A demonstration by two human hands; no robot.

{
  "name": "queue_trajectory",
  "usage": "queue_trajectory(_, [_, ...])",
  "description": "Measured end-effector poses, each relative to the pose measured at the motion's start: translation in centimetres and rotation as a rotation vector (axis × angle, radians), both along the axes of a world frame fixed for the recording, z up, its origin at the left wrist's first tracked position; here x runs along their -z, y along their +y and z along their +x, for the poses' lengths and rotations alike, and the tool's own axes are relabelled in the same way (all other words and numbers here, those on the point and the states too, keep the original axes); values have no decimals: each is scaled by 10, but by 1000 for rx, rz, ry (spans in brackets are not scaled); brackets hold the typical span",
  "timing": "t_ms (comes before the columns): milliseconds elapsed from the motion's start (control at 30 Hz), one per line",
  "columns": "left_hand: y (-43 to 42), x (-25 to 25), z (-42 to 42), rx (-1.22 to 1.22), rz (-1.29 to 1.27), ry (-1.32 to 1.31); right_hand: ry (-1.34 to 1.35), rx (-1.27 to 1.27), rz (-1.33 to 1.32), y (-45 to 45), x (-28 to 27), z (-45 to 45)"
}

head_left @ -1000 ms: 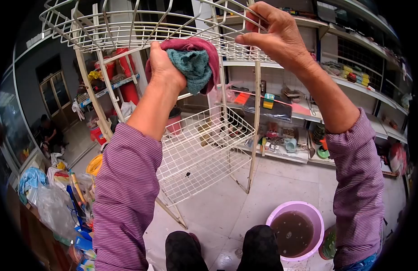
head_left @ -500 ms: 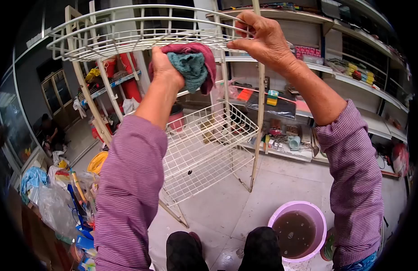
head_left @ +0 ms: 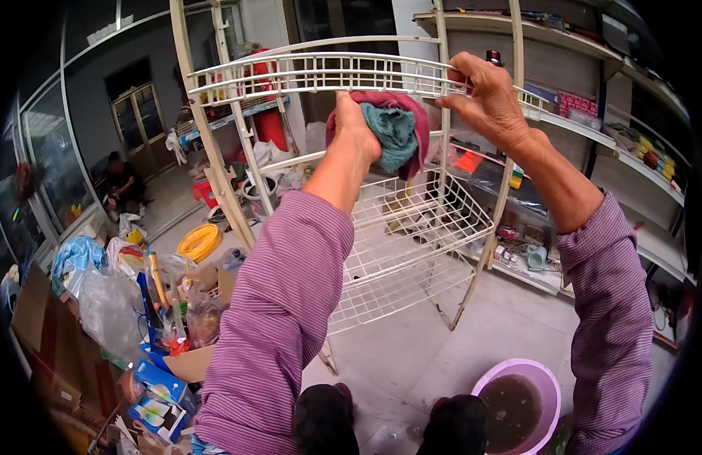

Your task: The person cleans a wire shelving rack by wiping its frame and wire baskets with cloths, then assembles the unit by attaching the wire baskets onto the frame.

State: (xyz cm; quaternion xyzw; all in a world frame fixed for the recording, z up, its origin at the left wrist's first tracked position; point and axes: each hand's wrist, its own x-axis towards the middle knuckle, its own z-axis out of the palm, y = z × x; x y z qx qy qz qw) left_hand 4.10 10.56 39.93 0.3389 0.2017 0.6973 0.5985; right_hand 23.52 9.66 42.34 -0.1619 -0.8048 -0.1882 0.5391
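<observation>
A white wire shelf with a raised rim spans the upper middle of the view, set in a cream metal rack frame. Just beneath it, my left hand is closed round a bunched cleaning cloth, teal in front with maroon folds behind. The cloth seems to press up against the shelf's underside, though the contact is hidden. At the shelf's right end, my right hand pinches the wire rim between thumb and fingers. Lower down, more wire shelves hang in the same rack.
A pink basin of murky water stands at lower right by my feet. Plastic bags, boxes and a yellow hose coil crowd the left. Stocked wall shelves line the right. A person sits at far left.
My view has swung left, so the rack and both hands appear further right and the shelf is seen more edge-on. Both hands keep their holds on the cloth and the rim.
</observation>
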Motion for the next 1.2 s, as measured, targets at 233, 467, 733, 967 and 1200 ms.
queue_trajectory(233, [-58,48,22,90,-69,-114,-19,55,51,15,11,-19])
queue_trajectory(467, [-154,158,46,373,-164,-147,-123,117,99,20,11,-33])
queue_trajectory(733, [-179,289,49,301,-377,43,-109,169,131,28,33,-47])
queue_trajectory(967, [-171,325,34,368,-495,-158,-33,98,72,30,47,-48])
queue_trajectory(1200, [-167,328,33,374,-526,-162,-30,74,5,32,48,-43])
